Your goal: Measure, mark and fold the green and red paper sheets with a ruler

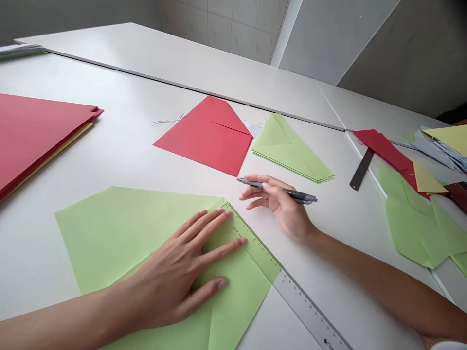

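One pen (299,195), one clear ruler (292,294), one dark strip (362,169).

Nearest paper (120,233) is showing light green; ruler (286,286), clear, black-graduated; pen (302,196), grey and black; tabletop (124,163), white.

A white counter (122,158), crossed by seams, carries a broad green sheet (113,233) at the near middle and a red stack (40,141) at the left. Farther off lie strings (170,120), a red piece (209,141) and, just right of it, a green pile (290,148). At the right lie a dark strip (362,170) and loose green papers (414,226).
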A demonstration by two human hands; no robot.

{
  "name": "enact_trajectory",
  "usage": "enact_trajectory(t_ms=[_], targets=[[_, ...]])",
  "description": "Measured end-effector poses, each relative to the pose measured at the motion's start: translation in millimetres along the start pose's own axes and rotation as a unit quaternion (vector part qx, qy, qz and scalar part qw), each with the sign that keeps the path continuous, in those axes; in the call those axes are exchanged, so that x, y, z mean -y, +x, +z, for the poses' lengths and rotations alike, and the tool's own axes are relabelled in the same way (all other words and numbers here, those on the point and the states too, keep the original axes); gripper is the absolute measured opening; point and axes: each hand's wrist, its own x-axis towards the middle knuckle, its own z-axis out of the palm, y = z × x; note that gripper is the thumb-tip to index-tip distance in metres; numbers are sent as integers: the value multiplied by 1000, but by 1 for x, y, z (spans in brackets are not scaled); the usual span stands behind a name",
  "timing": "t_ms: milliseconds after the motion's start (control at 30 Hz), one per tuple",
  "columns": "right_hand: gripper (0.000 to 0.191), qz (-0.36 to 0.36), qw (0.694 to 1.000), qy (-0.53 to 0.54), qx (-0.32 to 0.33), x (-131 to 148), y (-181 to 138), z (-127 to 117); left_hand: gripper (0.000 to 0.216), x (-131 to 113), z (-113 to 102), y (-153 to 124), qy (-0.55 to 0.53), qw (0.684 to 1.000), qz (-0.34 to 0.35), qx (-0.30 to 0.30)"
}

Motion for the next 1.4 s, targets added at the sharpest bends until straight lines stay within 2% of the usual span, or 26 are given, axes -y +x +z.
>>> enact_trajectory(t_ms=[133, 300, 467, 667, 1000, 1400], targets=[[22, 10, 999, -28, -22, -11, 18, 9, 63, 0, 1, 0, 10, 1000, 4, -3], [24, 32, 998, -56, -5, -12, 13, 8, 67, 2, 1, 2, 50, 999, 16, 0], [26, 20, 997, -69, -9, -12, 11, 7, 67, 3, 1, 1, 72, 997, 31, 4], [32, 9, 996, -84, 10, -13, 12, 8, 66, 2, 1, 1, 73, 997, 18, 13], [24, 7, 996, -81, 30, -13, 11, 7, 66, 1, 0, 3, 63, 998, 16, 13], [26, 6, 996, -83, 35, -12, 11, 8, 66, 1, 0, 1, 68, 997, 16, 21]])
